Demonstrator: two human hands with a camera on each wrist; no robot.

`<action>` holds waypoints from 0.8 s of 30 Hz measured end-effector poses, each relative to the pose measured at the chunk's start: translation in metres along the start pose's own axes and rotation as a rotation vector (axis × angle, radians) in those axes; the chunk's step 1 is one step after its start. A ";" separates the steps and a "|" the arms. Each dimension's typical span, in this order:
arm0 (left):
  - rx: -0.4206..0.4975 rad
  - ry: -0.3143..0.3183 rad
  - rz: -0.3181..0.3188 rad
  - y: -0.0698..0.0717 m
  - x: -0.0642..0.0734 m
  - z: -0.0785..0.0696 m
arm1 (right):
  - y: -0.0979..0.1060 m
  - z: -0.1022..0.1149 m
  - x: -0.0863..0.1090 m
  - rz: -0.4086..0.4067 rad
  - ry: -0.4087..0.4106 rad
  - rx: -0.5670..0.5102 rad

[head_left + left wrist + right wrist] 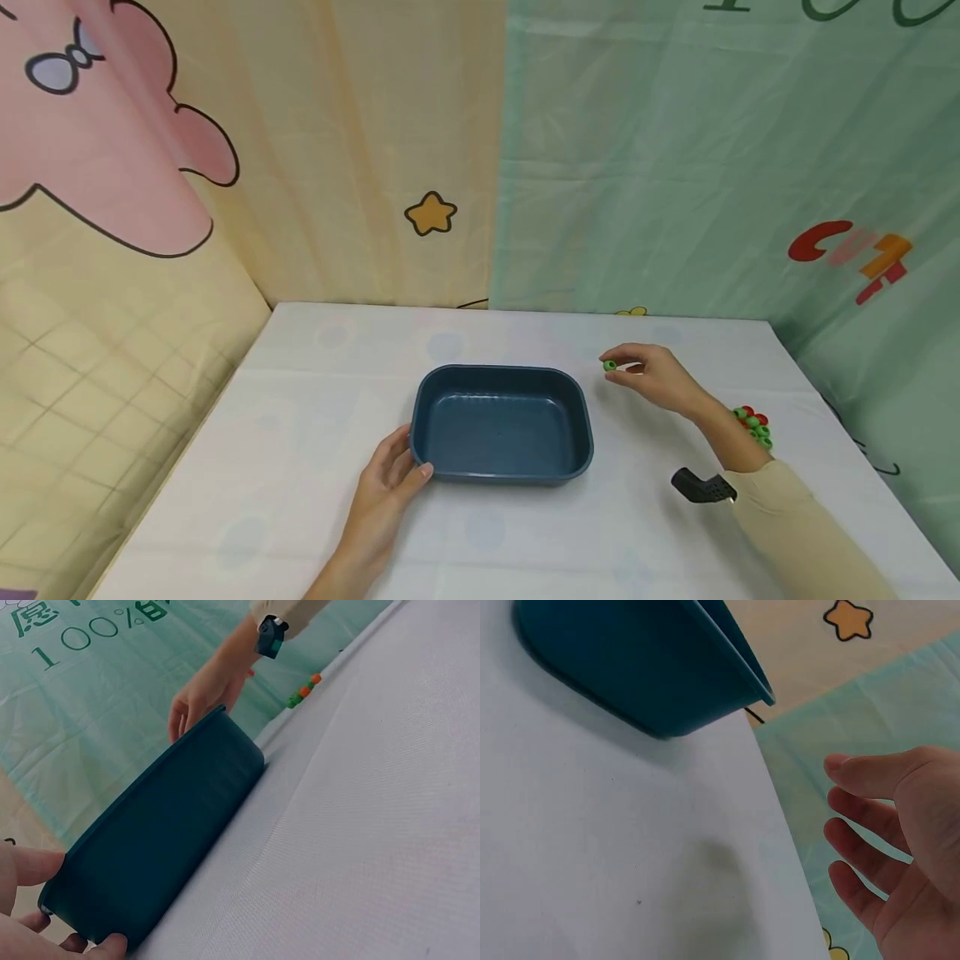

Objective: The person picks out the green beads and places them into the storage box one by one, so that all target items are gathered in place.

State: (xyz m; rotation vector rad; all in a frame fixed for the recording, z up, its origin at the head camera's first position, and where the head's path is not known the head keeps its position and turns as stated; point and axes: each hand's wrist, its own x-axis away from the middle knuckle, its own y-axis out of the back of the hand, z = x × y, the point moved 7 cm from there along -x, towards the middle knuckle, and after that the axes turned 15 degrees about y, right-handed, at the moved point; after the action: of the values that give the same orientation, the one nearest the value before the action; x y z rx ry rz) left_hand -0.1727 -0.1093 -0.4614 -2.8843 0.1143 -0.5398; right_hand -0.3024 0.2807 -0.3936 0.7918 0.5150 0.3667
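Note:
A dark blue rectangular bin (498, 478) stands upright on the table, its inside bare. My left hand (378, 498) grips its left end, with the thumb on the near left corner; the left wrist view shows fingertips (112, 943) against the bin wall. To the right of the bin and above the table, my right hand (652, 379) pinches a small green bead (610, 365) with a hole in it. In the right wrist view the right hand (900, 840) is seen from the side, and no bead shows there.
A small heap of green and red beads (762, 432) lies on the right of the table, partly behind my right forearm. The white tablecloth (300, 467) spreads around the bin. Printed curtains (360, 167) hang behind the table and at both sides.

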 end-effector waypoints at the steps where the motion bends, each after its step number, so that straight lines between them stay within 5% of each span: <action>1: -0.001 0.000 -0.003 0.000 0.000 0.000 | -0.002 0.002 -0.004 0.006 0.013 0.000; 24: -0.010 0.003 0.004 -0.001 -0.001 -0.001 | -0.029 0.054 -0.074 0.200 0.179 -0.095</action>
State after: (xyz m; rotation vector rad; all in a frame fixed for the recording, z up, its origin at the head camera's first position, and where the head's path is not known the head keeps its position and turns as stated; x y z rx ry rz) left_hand -0.1736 -0.1088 -0.4610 -2.8926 0.1230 -0.5444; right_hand -0.3289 0.1948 -0.3615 0.7243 0.5825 0.6468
